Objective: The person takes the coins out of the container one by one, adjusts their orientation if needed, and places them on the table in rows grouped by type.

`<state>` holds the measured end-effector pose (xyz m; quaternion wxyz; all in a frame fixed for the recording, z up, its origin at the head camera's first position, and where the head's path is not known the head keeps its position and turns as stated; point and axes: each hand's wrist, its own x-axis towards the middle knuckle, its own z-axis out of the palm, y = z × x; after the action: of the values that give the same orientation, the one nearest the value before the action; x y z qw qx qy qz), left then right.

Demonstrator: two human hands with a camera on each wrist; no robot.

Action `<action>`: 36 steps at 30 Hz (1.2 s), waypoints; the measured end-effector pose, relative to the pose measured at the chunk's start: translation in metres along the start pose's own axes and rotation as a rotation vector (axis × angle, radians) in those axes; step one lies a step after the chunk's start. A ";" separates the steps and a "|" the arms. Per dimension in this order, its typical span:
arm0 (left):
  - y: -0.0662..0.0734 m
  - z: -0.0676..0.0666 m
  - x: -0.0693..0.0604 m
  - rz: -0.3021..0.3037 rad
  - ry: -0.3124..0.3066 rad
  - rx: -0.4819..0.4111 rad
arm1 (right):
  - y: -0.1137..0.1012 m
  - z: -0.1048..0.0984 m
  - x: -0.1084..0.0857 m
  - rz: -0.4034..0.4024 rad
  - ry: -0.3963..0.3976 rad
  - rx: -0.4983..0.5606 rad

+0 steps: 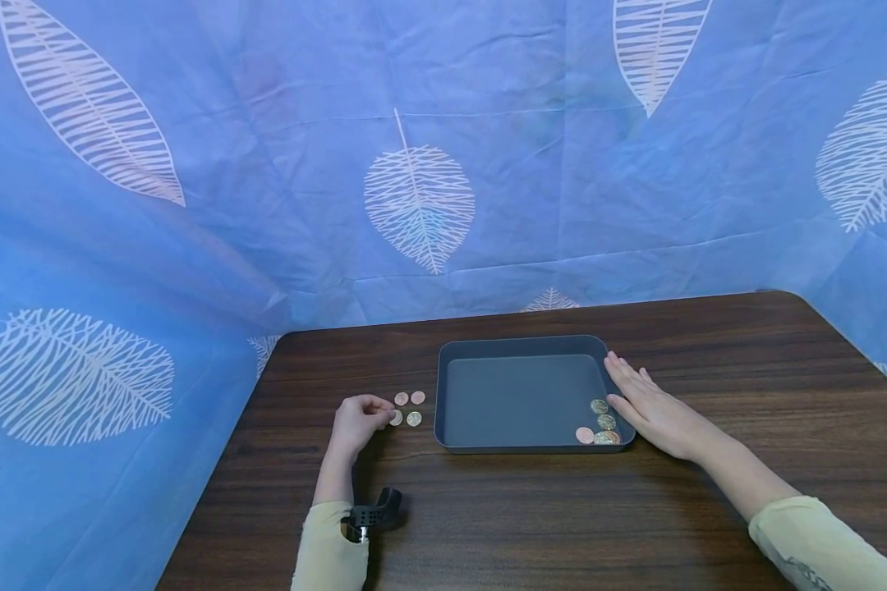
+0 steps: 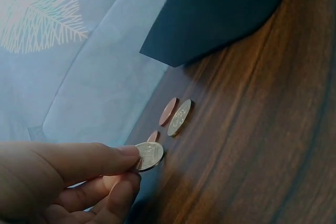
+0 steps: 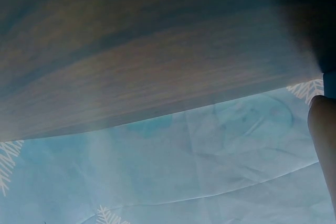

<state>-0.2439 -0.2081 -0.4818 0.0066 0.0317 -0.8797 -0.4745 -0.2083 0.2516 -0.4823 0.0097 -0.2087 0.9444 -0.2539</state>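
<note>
My left hand (image 1: 358, 422) is at the left of the dark grey baking tray (image 1: 517, 449), pinching a silvery coin (image 2: 151, 155) between thumb and fingers. Beside it on the table lie two copper coins (image 1: 417, 397) and a pale coin (image 1: 414, 419). The left wrist view shows the pinched coin tilted, partly covering a copper coin (image 2: 153, 136) behind it. With fingers straight, my right hand (image 1: 658, 414) touches the tray's right wall. Several coins lie in the tray's near right corner, among them a copper coin (image 1: 585, 435) and a yellowish coin (image 1: 606, 422); some overlap.
The dark wooden table (image 1: 532, 517) has its far edge against a blue cloth (image 1: 510, 205) printed with white leaves. A black wrist mount (image 1: 375, 510) sticks out from the left forearm above the table. Mostly table underside or surface and cloth fill the right wrist view.
</note>
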 end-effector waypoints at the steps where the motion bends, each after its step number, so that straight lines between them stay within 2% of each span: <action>1: 0.000 0.000 0.000 -0.001 0.001 0.012 | 0.000 0.000 0.000 -0.001 0.001 0.001; 8: 0.003 0.001 -0.002 0.042 0.027 0.109 | -0.001 0.000 0.000 -0.001 0.019 -0.003; 12: 0.006 0.002 -0.003 0.043 0.040 0.139 | -0.001 0.000 0.000 -0.005 0.009 0.000; 24: 0.007 0.005 -0.002 0.047 0.065 0.186 | 0.001 0.000 0.001 -0.003 -0.006 0.001; 36: 0.007 0.006 -0.002 0.050 0.075 0.183 | -0.001 -0.001 0.000 0.002 -0.011 0.005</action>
<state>-0.2429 -0.1990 -0.4789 0.0486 0.0281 -0.9189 -0.3904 -0.2080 0.2512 -0.4810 0.0156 -0.2089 0.9440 -0.2551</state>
